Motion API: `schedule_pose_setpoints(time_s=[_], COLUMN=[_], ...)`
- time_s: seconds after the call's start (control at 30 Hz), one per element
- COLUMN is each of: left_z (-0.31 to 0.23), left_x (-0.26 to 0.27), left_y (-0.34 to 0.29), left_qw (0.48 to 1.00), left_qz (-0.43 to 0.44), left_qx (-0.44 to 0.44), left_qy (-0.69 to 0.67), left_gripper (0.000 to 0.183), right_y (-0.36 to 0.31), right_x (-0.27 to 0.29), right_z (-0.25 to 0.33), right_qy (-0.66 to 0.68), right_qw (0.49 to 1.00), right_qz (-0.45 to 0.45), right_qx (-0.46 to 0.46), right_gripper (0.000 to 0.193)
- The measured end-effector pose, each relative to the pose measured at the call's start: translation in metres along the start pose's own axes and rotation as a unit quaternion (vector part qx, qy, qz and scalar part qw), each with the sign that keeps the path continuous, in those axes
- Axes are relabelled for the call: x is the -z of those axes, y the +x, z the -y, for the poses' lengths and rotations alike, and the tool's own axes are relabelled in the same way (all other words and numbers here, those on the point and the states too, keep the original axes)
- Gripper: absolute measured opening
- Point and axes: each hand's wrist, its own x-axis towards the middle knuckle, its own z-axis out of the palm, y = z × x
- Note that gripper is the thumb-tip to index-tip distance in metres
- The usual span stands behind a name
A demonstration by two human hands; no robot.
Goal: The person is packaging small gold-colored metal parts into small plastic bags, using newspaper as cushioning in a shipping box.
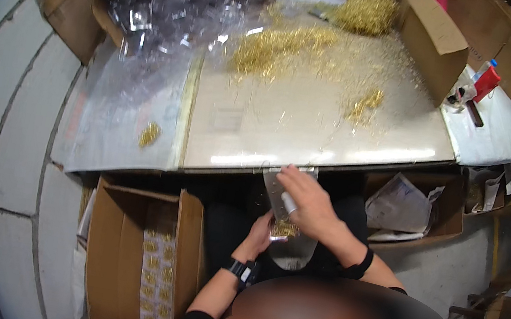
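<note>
One half-curled left hand (260, 232) borders gold-coloured pieces (285, 230); extended right hand (309, 203) covers grey tray (274, 188); grips unclear; tilting risks spillage

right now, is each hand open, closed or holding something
Left hand: holding a small container with gold-coloured pieces, fingers partly hidden.
Right hand: open, fingers extended over a grey panel; contact unclear.
</note>
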Motion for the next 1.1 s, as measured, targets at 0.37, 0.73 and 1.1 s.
schedule_pose_setpoints(time_s=[0.37, 0.73, 1.1], left_z=[0.003, 0.014, 0.019], left_x=[-0.010, 0.005, 0.000], left_y=[-0.012, -0.006, -0.007], left_qw=[0.995, 0.996, 0.995], left_qz=[0.028, 0.048, 0.025], left_qx=[0.077, 0.069, 0.073], left_qy=[-0.055, -0.009, -0.062], left_gripper=[0.042, 0.046, 0.044], right_y=[-0.051, -0.020, 0.030], right_x=[0.022, 0.069, 0.011], right_z=[-0.026, -0.052, -0.066], right_qy=[0.164, 0.095, -0.145], right_qw=[0.975, 0.982, 0.987], right_qz=[0.043, -0.136, 0.019], right_qx=[-0.141, -0.086, 0.061], right_gripper=[0.024, 0.026, 0.047])
